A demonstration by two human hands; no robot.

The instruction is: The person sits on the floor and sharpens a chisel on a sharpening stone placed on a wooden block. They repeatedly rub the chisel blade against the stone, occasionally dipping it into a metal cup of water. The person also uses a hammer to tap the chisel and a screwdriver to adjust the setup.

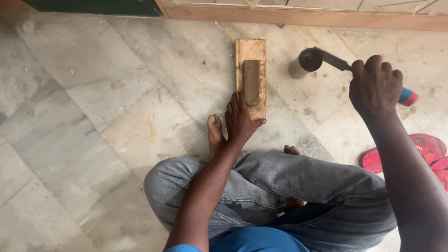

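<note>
I squat on a marble floor. My left hand (240,119) rests on the near end of a wooden block (250,49), fingers spread, thumb at its right edge. A dark oblong stone (252,81) lies set into the block. My right hand (375,84) is closed around a tool with a flat dark metal blade (332,59) and a blue and red handle end (408,97). The blade tip sits at the mouth of a small round tin (305,63) with dark liquid inside, to the right of the block.
Red sandals (422,151) lie on the floor at the right. A wooden threshold (303,18) runs along the top edge. My bare feet (214,133) and grey-trousered knees fill the lower middle. Wood shavings are scattered on the floor.
</note>
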